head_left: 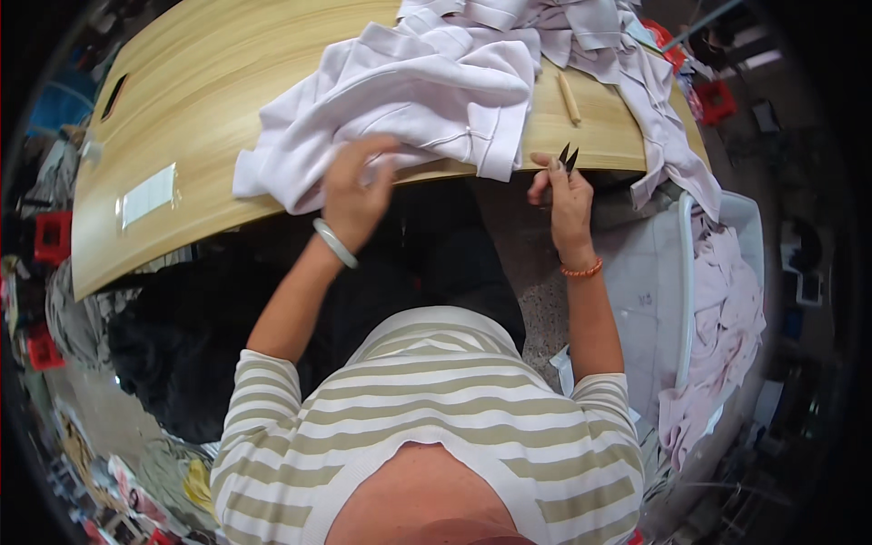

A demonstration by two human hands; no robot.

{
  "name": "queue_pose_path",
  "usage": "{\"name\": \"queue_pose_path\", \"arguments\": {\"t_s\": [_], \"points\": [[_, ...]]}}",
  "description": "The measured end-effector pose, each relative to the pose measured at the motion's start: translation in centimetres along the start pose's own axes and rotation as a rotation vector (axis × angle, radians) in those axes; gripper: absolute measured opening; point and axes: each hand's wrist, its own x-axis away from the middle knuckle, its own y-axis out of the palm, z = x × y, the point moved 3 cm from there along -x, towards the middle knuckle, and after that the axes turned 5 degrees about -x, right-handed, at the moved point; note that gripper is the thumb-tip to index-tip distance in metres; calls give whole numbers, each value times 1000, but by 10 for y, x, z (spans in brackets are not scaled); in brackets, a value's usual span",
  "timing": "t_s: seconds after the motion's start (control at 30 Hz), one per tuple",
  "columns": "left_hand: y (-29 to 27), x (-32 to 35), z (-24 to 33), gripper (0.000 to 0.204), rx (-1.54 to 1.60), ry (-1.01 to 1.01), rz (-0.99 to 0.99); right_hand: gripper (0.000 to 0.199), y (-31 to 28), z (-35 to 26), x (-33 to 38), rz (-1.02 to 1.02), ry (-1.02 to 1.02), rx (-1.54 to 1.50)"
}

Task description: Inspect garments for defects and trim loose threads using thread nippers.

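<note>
A pale lilac garment [413,86] lies bunched on the wooden table [204,68], its near edge reaching the table's front rim. My left hand [359,195], with a white bangle on the wrist, is at the garment's near edge, slightly blurred. Its fingers are curved and apart, with no fabric visibly pinched between them. Just off the table's front edge, right of the garment, my right hand [570,204] is closed round a pair of thread snips [568,157]. The dark pointed blades stick up past the fingers; the handle is hidden in the palm.
More lilac garments [590,32] are heaped at the table's far right, one hanging over the edge. A wooden stick [569,98] lies near them. At my right stands a pale plastic bin [683,291] with lilac cloth. A white paper [147,195] is on the table's left.
</note>
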Motion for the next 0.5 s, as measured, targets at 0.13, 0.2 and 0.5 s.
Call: {"name": "queue_pose_path", "arguments": {"t_s": [0.13,0.2,0.5], "points": [[-23,-38,-48,39,-472,104,128,25,-31,-10,-39,120,50,132],[-21,-40,-72,37,-550,-4,-73,23,-37,-15,-66,244,18,366],[-36,-22,-58,14,-583,40,-204,31,10,29,-170,44,271,114]]}}
